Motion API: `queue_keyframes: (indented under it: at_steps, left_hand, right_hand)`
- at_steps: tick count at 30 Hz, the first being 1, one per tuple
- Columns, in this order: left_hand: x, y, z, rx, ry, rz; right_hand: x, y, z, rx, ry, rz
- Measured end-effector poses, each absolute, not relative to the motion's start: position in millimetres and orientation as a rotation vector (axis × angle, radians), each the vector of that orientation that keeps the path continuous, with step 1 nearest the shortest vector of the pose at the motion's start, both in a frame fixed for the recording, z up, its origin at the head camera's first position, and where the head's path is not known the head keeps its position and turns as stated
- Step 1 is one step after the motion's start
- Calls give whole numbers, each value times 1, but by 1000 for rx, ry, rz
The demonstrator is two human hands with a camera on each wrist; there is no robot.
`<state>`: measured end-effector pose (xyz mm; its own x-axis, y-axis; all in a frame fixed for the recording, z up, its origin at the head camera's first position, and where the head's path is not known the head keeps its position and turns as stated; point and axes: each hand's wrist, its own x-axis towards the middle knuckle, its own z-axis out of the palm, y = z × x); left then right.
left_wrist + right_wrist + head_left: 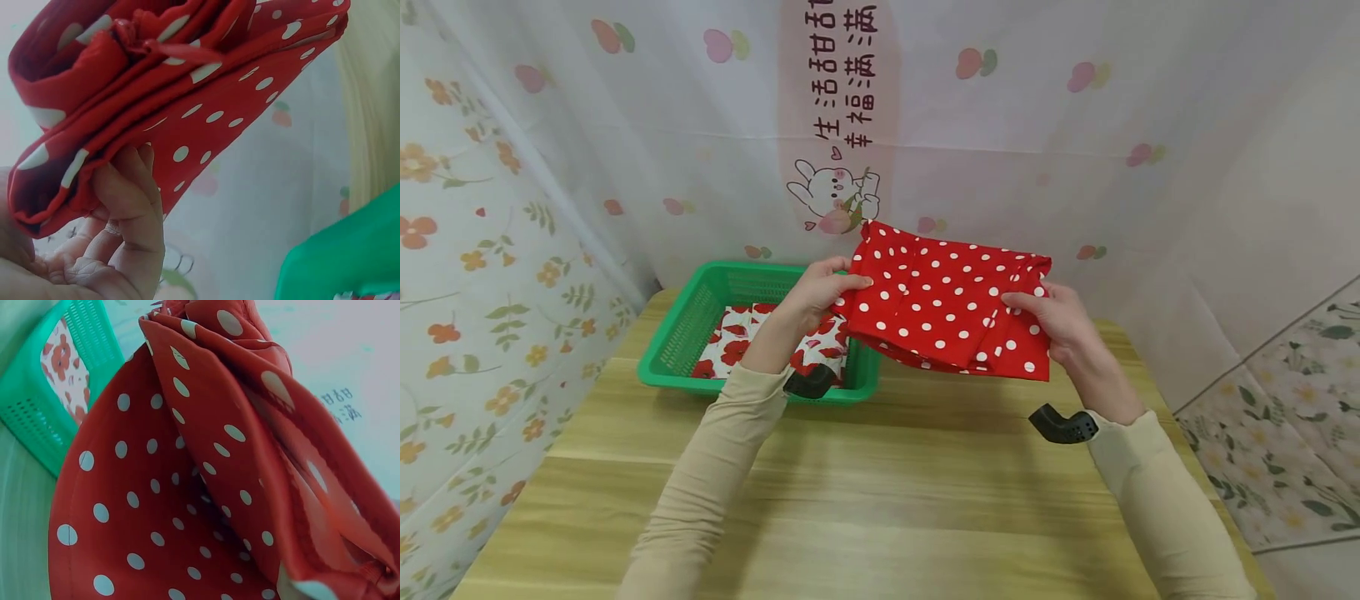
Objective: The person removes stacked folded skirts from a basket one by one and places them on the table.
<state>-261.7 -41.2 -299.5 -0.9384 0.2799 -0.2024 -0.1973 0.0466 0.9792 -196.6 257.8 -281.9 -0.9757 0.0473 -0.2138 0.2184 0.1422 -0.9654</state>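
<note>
A folded red cloth with white polka dots [951, 300] is held up off the table between both hands. My left hand [820, 292] pinches its left end, thumb on top and fingers underneath. At the right end, my right hand [1063, 321] grips it with the thumb over the near face. Several stacked layers of the cloth [206, 119] show in the left wrist view, with a narrow red tab [184, 52] that looks like a zipper pull. In the right wrist view the lower layer [125, 506] hangs apart from the upper folds, and the right hand's fingers are hidden.
A green plastic basket [658, 354] stands at the back left of the wooden table [880, 500], partly behind the left forearm. Inside it lies white cloth with red flowers [733, 342]. A printed curtain [1022, 158] hangs behind the table.
</note>
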Motion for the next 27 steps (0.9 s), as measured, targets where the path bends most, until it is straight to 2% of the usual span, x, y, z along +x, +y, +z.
queue_keyframes:
  at_steps: [11,27]
  left_hand:
    - [-259,-6,-316,98,1939,1957]
    - [-255,24,-335,103,1888,1941]
  right_hand:
    - [-176,291,-291,299,2248,-1990]
    - [-166,319,-298,367,2245,-1961]
